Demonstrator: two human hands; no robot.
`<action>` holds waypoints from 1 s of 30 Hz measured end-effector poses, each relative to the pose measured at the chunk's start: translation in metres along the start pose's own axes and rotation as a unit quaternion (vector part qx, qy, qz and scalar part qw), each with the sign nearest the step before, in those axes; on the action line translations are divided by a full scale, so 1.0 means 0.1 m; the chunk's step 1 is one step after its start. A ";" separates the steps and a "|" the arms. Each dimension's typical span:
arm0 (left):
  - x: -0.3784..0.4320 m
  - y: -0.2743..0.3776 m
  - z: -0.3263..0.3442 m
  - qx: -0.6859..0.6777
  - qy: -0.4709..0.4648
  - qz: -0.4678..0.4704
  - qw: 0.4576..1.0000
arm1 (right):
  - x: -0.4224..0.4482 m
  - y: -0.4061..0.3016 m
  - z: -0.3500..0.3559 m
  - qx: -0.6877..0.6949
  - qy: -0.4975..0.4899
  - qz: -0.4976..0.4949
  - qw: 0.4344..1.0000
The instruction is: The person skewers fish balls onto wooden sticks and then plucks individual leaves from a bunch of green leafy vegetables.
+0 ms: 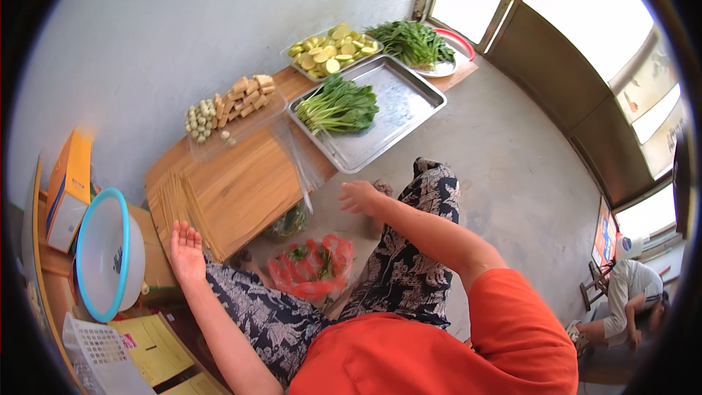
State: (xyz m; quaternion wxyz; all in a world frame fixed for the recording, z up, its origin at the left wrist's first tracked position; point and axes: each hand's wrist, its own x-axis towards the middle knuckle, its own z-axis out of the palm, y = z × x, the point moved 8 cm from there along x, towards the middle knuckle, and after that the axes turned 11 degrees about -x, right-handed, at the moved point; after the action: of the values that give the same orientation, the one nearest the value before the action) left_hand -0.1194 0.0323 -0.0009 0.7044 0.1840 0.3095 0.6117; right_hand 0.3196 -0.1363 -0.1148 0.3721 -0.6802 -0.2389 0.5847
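Note:
My left hand (187, 255) is turned palm up at the near left end of a wooden table (247, 175), its fingers extended and nothing in them. Beside it lies a bundle of thin wooden skewers (184, 211). My right hand (362, 198), slightly blurred, hangs with bent, spread fingers in front of a metal tray (395, 99) and appears to hold nothing. Leafy greens (340, 104) with pale stems rest in the tray's left part. Clear plastic bags (299, 159) lie between the tray and the bare tabletop.
Along the wall stand a container of tan cut pieces (247, 97) and small pale balls (201, 120), sliced vegetables (332, 52), and more greens (411, 44). Below is a red plastic bag (312, 266). A blue-rimmed basin (104, 255) stands left; another person (630, 296) bends at right.

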 end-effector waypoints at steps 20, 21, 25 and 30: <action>0.04 -0.16 0.14 0.075 -0.013 -0.008 0.997 | 0.92 0.23 -1.01 0.396 0.230 0.009 0.889; 0.02 -0.14 0.13 0.086 -0.009 -0.004 0.996 | 0.92 0.21 -0.97 0.397 0.226 0.012 0.889; -0.05 -0.03 0.10 0.104 0.014 0.015 0.994 | 0.72 0.06 -0.80 0.375 0.240 0.028 0.895; -0.03 -0.11 0.18 0.112 0.005 0.004 0.994 | 0.61 0.20 -0.98 0.359 0.272 0.053 0.891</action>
State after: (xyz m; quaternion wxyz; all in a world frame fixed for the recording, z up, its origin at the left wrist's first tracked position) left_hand -0.0993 0.0295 0.0057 0.6753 0.2601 0.3784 0.5772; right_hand 0.4254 -0.1244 -0.1640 0.6099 -0.6443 0.1341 0.4416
